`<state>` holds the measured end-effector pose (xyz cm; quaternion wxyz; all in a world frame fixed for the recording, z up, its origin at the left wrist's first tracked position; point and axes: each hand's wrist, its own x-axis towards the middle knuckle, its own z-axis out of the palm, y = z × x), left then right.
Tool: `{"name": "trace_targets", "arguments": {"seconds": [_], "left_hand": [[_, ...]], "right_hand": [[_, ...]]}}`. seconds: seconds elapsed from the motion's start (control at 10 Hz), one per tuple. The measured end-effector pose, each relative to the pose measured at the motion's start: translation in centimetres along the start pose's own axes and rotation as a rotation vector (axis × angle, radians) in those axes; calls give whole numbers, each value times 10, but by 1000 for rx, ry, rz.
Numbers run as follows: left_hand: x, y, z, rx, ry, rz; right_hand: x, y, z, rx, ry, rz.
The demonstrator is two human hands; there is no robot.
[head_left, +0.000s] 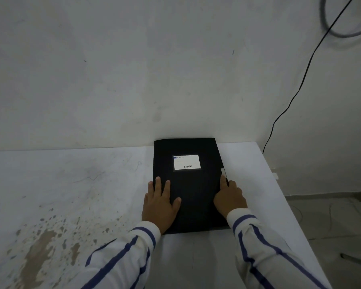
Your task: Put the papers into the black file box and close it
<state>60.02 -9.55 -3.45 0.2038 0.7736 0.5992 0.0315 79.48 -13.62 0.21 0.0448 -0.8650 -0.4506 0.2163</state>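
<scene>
The black file box (pixel 193 188) lies flat on the white table (pixel 81 184) with its lid down and a white label (pixel 187 162) on top. My left hand (pixel 159 205) rests flat on the lid near its left edge, fingers spread. My right hand (pixel 229 197) sits at the right edge, fingers curled at the side by the small clasp (pixel 224 173). No papers are visible.
The wall stands right behind the box. The table's right edge (pixel 279 195) runs close to the box, with floor beyond. A black cable (pixel 296 94) hangs down the wall at the right. Brown stains mark the table at front left.
</scene>
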Motion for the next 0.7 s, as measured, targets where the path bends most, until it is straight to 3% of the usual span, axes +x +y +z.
{"name": "trace_targets", "arguments": {"seconds": [0.3, 0.7], "left_hand": [[1, 1, -15, 9, -81, 19], [-32, -27, -57, 71, -87, 90]], "right_hand": [[-16, -4, 5, -9, 58, -4], [-70, -66, 21, -93, 95, -265]]}}
